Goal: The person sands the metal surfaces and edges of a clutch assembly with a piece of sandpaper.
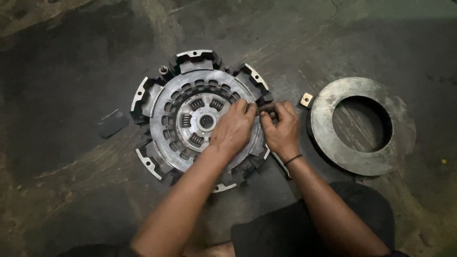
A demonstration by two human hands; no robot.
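1. I see a clutch assembly (200,119) lying flat on the stained concrete floor (62,81), with its spring-hub disc (190,119) facing up inside a dark notched housing.
2. Left hand (233,129) rests on the right side of the disc, fingers curled down at the rim; I cannot tell whether they grip anything.
3. Right hand (282,131) sits just beside it, fingers pinched on a small dark rod-like piece (267,108) held at the housing edge. A dark band is on that wrist.
4. A loose metal ring plate (362,126) lies on the floor to the right, apart from the assembly; a small tan block (306,99) sits near its left edge.
5. A dark flat pad (113,123) lies left of the housing.
6. Risk, my judgement: the small piece could slip from the pinch and drop into a housing notch, since both hands crowd the same spot.
7. Risk: fingertips near the disc rim could get nipped if the disc shifts in the housing.
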